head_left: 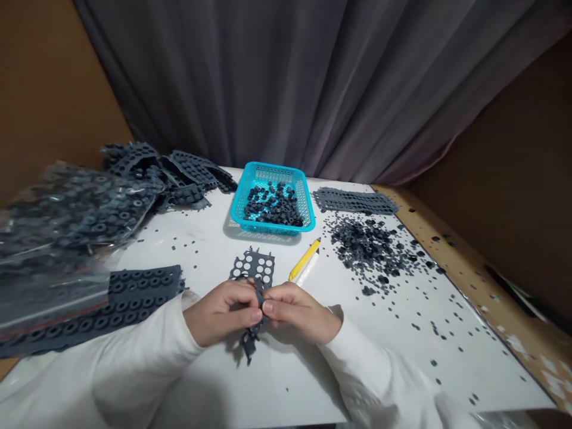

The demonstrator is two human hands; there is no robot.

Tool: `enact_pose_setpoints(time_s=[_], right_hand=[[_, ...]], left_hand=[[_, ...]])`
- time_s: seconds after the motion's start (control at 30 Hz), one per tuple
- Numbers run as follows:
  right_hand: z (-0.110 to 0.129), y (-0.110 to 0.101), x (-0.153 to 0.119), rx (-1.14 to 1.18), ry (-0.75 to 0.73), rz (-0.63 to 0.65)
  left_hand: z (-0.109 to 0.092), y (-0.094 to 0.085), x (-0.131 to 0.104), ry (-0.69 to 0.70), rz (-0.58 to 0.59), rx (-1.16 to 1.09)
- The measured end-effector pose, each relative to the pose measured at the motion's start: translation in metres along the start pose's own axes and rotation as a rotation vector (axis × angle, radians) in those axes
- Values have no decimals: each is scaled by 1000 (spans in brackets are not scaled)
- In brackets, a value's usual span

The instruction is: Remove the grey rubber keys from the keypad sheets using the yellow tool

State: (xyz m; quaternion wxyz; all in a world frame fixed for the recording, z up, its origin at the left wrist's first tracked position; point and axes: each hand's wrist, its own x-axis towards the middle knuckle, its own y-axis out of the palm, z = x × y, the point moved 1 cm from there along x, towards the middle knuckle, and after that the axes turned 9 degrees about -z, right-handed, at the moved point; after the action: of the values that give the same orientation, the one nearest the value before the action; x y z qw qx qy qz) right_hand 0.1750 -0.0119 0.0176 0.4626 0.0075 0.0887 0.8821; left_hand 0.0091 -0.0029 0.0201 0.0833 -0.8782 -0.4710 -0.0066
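Note:
Both hands meet at the front middle of the white sheet. My left hand (226, 311) is closed, its thumb and fingers pinching a dark grey perforated rubber strip (261, 262). Against it, my right hand (299, 311) pinches the same strip, thumb beside thumb. The strip's far part, with rows of round holes, extends beyond the hands; a ragged end hangs below them. My fingers hide its middle. Beyond the hands is a blue basket (272, 229) with small black rubber pieces in it. A yellow pen (304, 260) and a white pen (308, 269) lie right of the strip.
At left are a clear bag of rubber rings (80, 208), a sheet with rings (143, 292) and stacked perforated strips (187, 173). At right, another strip (355, 201) lies behind a pile of black scraps (370, 244). Small discs are scattered rightward. A grey curtain (268, 83) hangs behind.

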Motion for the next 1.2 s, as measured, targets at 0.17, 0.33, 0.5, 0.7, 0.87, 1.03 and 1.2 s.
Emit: enact_pose_setpoints(time_s=[0.17, 0.33, 0.5, 0.7, 0.87, 1.03, 1.2], right_hand=[[-7, 13, 5, 580, 28, 44], [-7, 12, 9, 865, 26, 208], [-4, 0, 9, 930, -3, 240], [0, -8, 7, 833, -86, 152], [2, -9, 5, 820, -91, 180], [1, -8, 5, 804, -58, 141], [-1, -8, 6, 795, -10, 91]], left_hand=[[2, 11, -3, -321, -150, -557], [-2, 15, -4, -436, -185, -835], [-3, 12, -4, -420, -192, -872], [1, 7, -2, -296, -322, -755], [2, 4, -4, -299, -358, -699], [4, 1, -3, -349, -566, -705], [6, 2, 2, -312, -709, -690]])
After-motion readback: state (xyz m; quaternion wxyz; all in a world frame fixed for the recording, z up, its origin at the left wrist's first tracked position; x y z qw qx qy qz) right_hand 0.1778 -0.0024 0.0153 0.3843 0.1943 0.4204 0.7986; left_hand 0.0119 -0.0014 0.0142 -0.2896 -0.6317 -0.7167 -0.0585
